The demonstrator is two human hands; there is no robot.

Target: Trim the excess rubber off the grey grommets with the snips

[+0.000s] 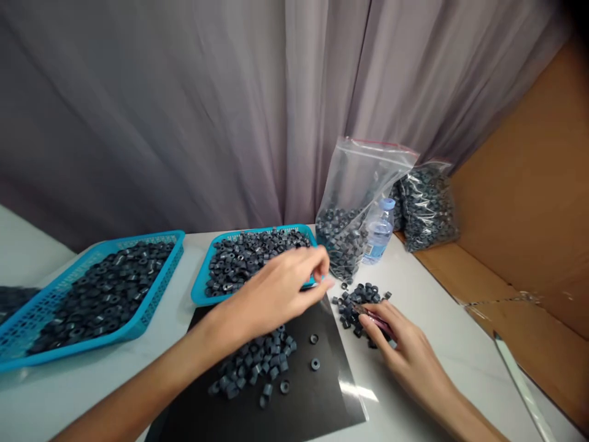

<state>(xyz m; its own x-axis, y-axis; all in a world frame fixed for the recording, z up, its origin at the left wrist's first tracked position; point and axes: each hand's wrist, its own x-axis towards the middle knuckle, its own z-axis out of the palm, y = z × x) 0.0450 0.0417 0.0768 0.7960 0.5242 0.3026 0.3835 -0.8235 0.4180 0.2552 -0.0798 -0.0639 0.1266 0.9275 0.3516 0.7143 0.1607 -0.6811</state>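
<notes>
My left hand (285, 282) hovers above the dark mat, in front of a blue basket (199, 297) of small dark grey ring-shaped plastic parts (248, 252). Its thumb and forefinger come together in a pinch; whether a part is between them I cannot make out. Just beyond the fingertips is a single ring (344, 286). My right hand (405, 350) is closed round small pink-handled cutting pliers (380, 324). Their metal jaws rest over a pile of grey parts (368, 293) on the white table. Below my left wrist, a heap of parts (260, 362) lies on the mat (322, 399).
A larger blue basket (138, 322) of parts stands left. Behind the right-hand pile are an open zip bag (343, 239) partly filled with parts, a water bottle (380, 233) and a full bag (427, 205). Cardboard (519, 215) and a pale strip (522, 387) border the right side.
</notes>
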